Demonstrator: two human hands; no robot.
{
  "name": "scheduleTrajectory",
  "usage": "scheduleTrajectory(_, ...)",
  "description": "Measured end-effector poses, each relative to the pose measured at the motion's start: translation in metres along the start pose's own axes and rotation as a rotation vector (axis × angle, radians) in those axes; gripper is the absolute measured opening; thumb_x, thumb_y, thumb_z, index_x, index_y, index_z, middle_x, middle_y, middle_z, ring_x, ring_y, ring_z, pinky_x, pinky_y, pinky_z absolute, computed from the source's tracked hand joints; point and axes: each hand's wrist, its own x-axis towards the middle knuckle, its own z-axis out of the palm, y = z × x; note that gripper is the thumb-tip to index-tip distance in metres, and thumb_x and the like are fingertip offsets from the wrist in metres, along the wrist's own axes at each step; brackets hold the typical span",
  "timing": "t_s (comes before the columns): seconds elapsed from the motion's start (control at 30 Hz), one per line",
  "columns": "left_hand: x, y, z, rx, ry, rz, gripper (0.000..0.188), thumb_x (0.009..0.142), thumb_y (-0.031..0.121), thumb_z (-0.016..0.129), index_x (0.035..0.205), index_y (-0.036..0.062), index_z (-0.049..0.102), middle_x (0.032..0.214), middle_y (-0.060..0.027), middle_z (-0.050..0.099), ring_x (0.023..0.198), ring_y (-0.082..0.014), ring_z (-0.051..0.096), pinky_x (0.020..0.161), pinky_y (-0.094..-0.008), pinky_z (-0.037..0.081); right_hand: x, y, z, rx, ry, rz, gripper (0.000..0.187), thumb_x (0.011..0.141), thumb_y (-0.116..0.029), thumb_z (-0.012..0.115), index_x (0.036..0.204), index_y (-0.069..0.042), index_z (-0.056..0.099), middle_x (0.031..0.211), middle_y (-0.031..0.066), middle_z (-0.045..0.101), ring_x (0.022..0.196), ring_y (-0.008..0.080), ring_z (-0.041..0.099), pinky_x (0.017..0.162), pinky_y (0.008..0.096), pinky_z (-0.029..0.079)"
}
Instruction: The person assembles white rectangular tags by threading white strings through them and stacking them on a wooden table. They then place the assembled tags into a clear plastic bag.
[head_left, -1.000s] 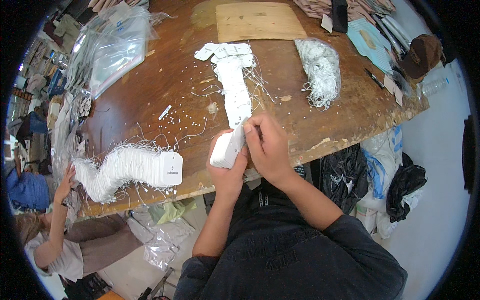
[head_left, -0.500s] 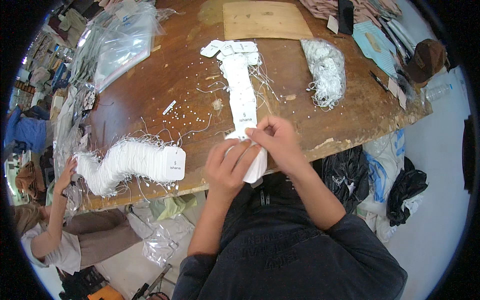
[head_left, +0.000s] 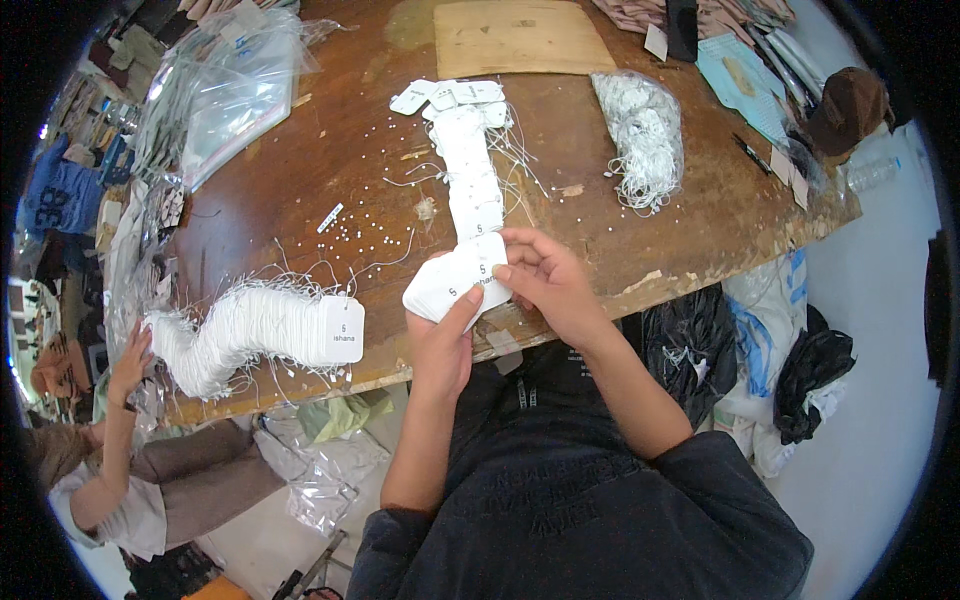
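A fanned stack of white hang tags [head_left: 432, 288] with dark print rests in my left hand [head_left: 443, 350], the thumb pressed across its face. My right hand [head_left: 552, 288] pinches a tag [head_left: 486, 258] at the stack's right side, thumb in front and fingers partly hidden behind. Just beyond my hands, an overlapping strip of tags [head_left: 465, 170] runs up the table, with white strings hanging out at its sides. To the left, a long curved row of strung tags [head_left: 265, 322] stands on edge near the table's front.
Small white beads [head_left: 372, 238] are scattered over the wooden table [head_left: 560, 130]. A plastic bag of white strings [head_left: 645, 140] lies right, a cardboard sheet [head_left: 525, 38] at the far edge, clear plastic bags [head_left: 245, 100] far left. A co-worker's hand [head_left: 130, 360] touches the left row's end.
My left hand has turned over, so the tag stack now faces up and fans out leftward. My right hand's thumb has shifted onto a printed tag at the stack's right.
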Motion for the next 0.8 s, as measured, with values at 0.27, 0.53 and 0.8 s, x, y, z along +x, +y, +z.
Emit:
scheduleTrajectory(0.27,0.004,0.005,-0.005,0.365,0.112,0.171,0.039,0.089,0.002,0.063,0.126,-0.0011,0.051,0.108,-0.0115,0.064,0.094,-0.0207,0.066,0.078,-0.0317,0.056,0.019,0.008,-0.007,-0.379,0.121,-0.004,0.028,0.088,-0.004,0.065,0.114,0.002,0.057,0.085,0.0028,0.065,0.065,0.0056,0.056,0.056,0.0205,0.045)
scheduleTrajectory(0.53,0.01,-0.002,0.0,0.423,-0.074,0.027,0.039,0.088,0.002,0.063,0.125,-0.0004,0.052,0.116,-0.0125,0.064,0.104,-0.0201,0.065,0.083,-0.0307,0.055,0.01,0.006,-0.004,-0.878,0.251,-0.333,0.026,0.08,-0.004,0.069,0.105,-0.001,0.063,0.083,0.009,0.061,0.065,0.0181,0.06,0.06,0.0301,0.049)
scheduleTrajectory(0.8,0.006,0.001,0.004,0.362,-0.062,-0.013,0.038,0.087,0.003,0.065,0.124,0.0013,0.052,0.107,-0.0096,0.064,0.097,-0.0176,0.065,0.066,-0.027,0.057,0.02,-0.041,-0.077,-1.696,0.481,-0.59,0.019,0.081,-0.012,0.063,0.099,-0.006,0.062,0.094,0.0068,0.058,0.082,0.0275,0.059,0.066,0.0378,0.051)
